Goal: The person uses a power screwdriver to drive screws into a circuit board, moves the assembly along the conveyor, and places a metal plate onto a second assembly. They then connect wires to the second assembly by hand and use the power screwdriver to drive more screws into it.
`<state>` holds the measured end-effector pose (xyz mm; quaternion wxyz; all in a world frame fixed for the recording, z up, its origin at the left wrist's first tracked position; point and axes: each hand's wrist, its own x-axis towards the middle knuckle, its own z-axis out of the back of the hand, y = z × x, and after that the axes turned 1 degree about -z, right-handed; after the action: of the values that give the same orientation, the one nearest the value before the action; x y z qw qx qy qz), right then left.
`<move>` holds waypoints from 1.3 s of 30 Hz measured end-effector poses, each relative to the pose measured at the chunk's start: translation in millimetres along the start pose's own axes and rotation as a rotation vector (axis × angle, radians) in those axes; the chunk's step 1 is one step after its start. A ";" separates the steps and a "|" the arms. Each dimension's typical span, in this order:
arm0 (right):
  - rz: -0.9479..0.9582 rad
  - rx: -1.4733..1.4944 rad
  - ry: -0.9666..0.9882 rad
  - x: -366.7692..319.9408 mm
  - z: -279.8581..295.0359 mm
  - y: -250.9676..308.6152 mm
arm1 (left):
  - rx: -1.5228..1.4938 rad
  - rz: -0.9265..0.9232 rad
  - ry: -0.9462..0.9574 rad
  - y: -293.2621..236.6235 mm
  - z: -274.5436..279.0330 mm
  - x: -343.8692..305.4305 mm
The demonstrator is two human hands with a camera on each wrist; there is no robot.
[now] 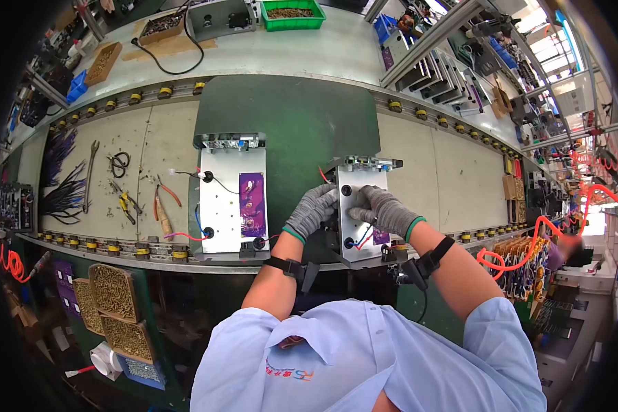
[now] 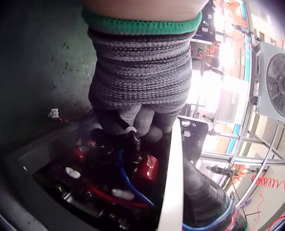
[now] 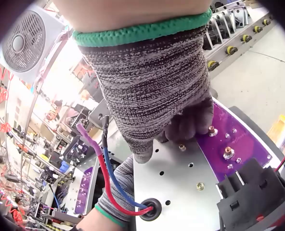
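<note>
Two metal housings with purple circuit boards lie on the green work surface; the left housing (image 1: 221,199) stands apart from both hands. My gloved left hand (image 1: 314,211) is at the left side of the right housing (image 1: 353,257). In the left wrist view its bent fingers reach into the dark open side and pinch a black wire end (image 2: 134,139) with a white ring, near a blue wire (image 2: 125,175) and a red block (image 2: 148,167). My gloved right hand (image 1: 390,211) lies over the top plate (image 3: 174,192), thumb and bent fingers down on it beside the purple board (image 3: 234,139); its fingertips are partly hidden.
Pliers (image 1: 125,200), a wrench (image 1: 90,172) and bundled dark wires (image 1: 65,196) lie on the left. Rollers (image 1: 142,251) line the bench edge. Bins of brass fasteners (image 1: 115,292) stand at lower left; a green tray (image 1: 292,20) sits at the back. Red and blue wires (image 3: 111,180) rise from the plate's grommet.
</note>
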<state>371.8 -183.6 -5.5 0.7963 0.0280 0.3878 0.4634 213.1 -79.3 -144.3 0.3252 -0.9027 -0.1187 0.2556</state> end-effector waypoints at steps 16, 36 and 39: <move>-0.025 -0.111 0.066 17.8 -0.9 0.4 | -0.090 0.042 0.126 -6.7 7.4 1.5; 0.039 0.043 0.010 40.9 3.7 4.4 | -0.385 -0.314 -0.649 -9.8 -9.0 -5.8; 0.089 0.293 -0.045 42.4 4.2 -23.8 | -0.431 -0.314 -0.566 -29.5 -19.0 -23.1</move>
<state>403.0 -163.6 -37.2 0.7709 0.1716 0.4316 0.4360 202.5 -75.7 -103.8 0.1177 -0.8149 -0.3914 0.4111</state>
